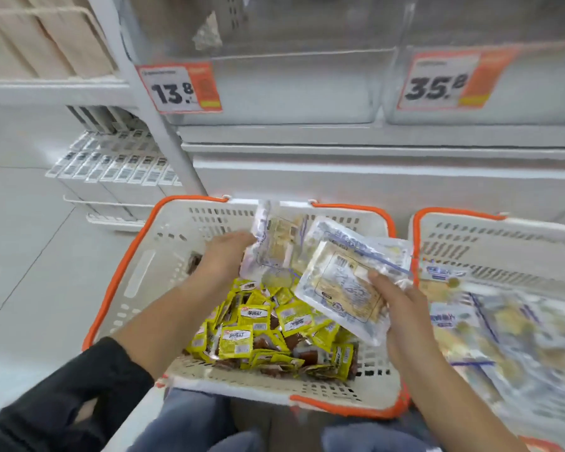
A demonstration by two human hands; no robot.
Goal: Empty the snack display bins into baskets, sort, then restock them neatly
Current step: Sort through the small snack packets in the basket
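Observation:
A white basket with an orange rim (134, 278) sits on the floor in front of me, holding several small yellow snack packets (268, 327). My left hand (222, 256) grips a blurred clear-and-blue snack bag (274, 243) above the basket's far side. My right hand (402, 308) holds another clear snack bag with a pale biscuit inside (346, 282) over the basket's right side. A second white basket (490, 243) stands at the right, filled with more of the clear-and-blue bags (503, 340).
Two clear display bins (291, 76) (519, 34) sit on the shelf above, with price tags 13.8 (180, 88) and 35.8 (450, 81). White boxed goods (118, 171) fill the low left shelf. My knees in blue trousers (196, 415) show below the basket.

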